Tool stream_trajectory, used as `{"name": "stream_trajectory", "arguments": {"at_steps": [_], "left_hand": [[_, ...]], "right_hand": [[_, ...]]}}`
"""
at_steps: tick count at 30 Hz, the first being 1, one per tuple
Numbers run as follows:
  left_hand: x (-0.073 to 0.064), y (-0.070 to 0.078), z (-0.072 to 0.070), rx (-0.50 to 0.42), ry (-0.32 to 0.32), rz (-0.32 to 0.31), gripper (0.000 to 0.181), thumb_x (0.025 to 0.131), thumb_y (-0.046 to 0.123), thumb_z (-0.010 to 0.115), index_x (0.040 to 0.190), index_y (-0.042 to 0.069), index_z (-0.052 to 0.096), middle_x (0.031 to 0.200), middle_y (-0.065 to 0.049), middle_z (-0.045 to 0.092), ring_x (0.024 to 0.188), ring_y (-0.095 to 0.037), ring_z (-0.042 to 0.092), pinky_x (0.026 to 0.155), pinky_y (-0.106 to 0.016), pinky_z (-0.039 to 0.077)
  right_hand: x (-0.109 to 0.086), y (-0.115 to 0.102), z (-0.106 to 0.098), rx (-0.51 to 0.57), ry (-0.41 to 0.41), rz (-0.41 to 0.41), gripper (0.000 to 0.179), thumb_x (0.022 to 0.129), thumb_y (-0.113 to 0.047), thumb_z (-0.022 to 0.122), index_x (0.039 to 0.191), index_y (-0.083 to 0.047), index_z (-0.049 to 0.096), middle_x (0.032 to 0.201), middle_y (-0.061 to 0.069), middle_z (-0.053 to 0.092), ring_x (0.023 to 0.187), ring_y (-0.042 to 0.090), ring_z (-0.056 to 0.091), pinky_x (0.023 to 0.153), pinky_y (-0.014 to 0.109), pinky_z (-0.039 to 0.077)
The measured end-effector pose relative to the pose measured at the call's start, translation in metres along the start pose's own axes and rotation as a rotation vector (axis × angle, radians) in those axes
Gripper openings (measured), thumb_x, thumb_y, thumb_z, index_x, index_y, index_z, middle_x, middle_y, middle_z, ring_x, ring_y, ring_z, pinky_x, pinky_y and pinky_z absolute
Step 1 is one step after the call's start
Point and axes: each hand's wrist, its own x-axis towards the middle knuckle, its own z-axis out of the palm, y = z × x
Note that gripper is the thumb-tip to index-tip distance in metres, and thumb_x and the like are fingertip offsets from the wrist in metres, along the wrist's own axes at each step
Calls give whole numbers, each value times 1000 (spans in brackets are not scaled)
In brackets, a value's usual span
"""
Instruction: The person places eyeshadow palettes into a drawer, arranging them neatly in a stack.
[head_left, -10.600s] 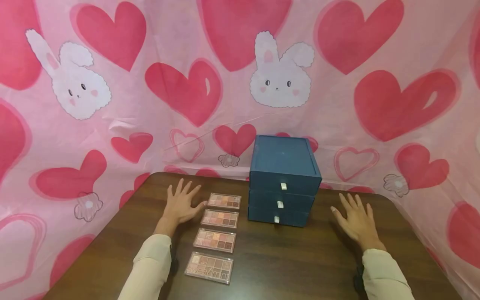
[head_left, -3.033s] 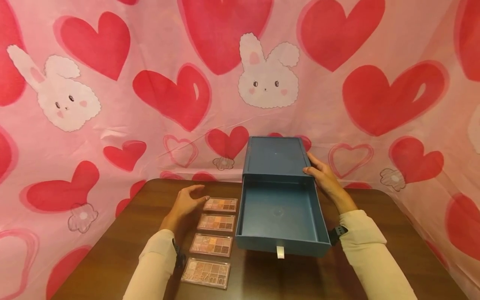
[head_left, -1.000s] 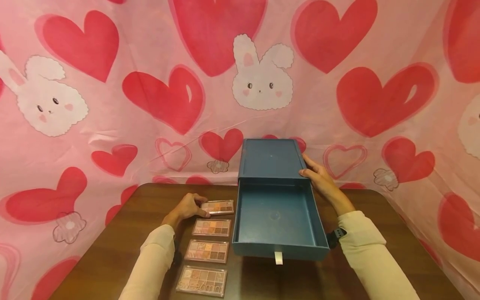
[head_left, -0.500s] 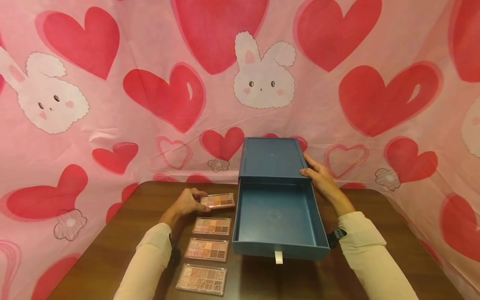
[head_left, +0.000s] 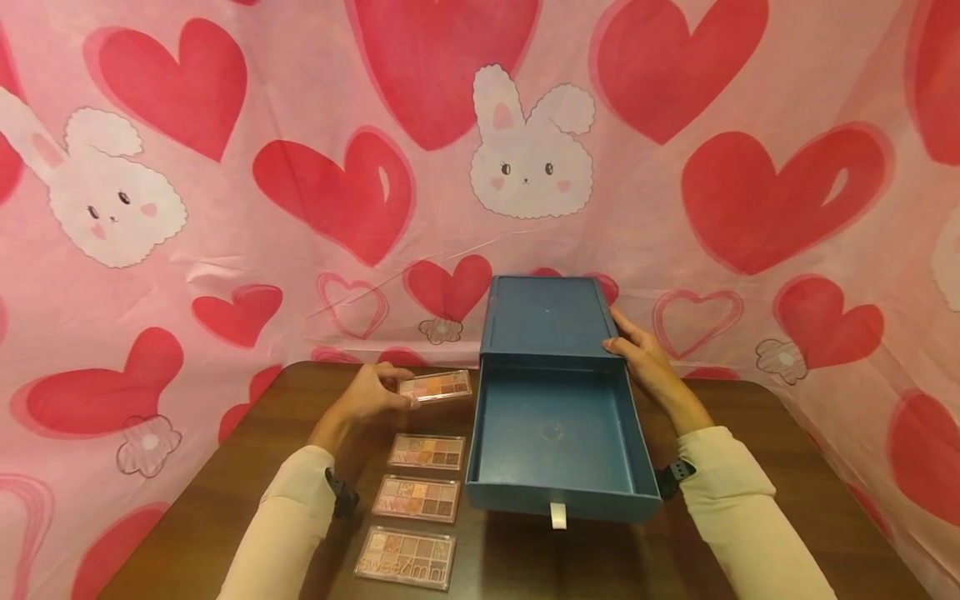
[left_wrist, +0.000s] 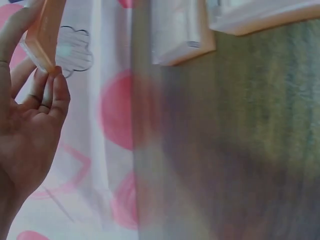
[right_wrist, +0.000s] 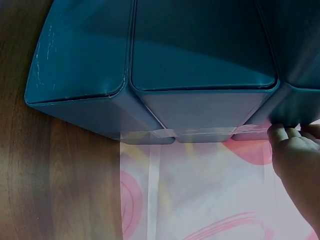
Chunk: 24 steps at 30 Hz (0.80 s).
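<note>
My left hand (head_left: 369, 398) pinches an eyeshadow palette (head_left: 437, 386) by its left end, raised over the table and slightly tilted. In the left wrist view, thumb and fingers hold that clear, pinkish palette (left_wrist: 47, 32) at its edge. A blue three-tier drawer unit (head_left: 551, 312) stands right of it. Its top drawer (head_left: 555, 425) is pulled far out, with nothing inside and a white pull tab (head_left: 558, 516) in front. My right hand (head_left: 643, 358) grips the unit's right side, thumb on the top edge. The right wrist view shows its fingers (right_wrist: 280, 132) against the casing.
Below the lifted palette, a column of three more palettes lies on the brown wooden table (head_left: 247, 500): a far one (head_left: 426, 452), a middle one (head_left: 416, 498) and a near one (head_left: 405, 558). A pink cloth (head_left: 315, 100) with hearts and rabbits hangs behind the table.
Earlier both hands lay flat and the drawers were shut; then the top drawer came out with the right hand on the unit. My left hand has since grasped the farthest palette and lifted it.
</note>
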Motion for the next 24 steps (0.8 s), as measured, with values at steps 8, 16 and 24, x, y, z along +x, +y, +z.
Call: {"name": "stream_trajectory", "arguments": {"at_steps": [8, 16, 24], "left_hand": [[-5, 17, -10, -98, 20, 15, 54, 67, 0, 88, 117, -9, 71, 76, -1, 47, 71, -11, 45, 57, -21, 43], [-11, 32, -23, -48, 29, 91, 48, 71, 5, 88, 116, -5, 73, 68, 3, 46, 66, -7, 43, 54, -21, 39], [-17, 46, -34, -41, 42, 185, 47, 71, 4, 88, 116, -3, 74, 71, 6, 51, 68, -4, 45, 58, -21, 42]], "right_hand": [[-1, -1, 0, -18, 13, 0, 74, 96, -7, 46, 162, -3, 12, 171, 18, 12, 137, 14, 39, 94, 4, 45], [0, -1, 1, -14, 10, 5, 75, 96, -7, 47, 162, -3, 11, 171, 17, 11, 143, 21, 33, 94, 3, 43], [0, 0, 0, 12, -4, -2, 75, 96, -6, 46, 162, -2, 9, 171, 17, 9, 143, 20, 31, 95, 3, 43]]}}
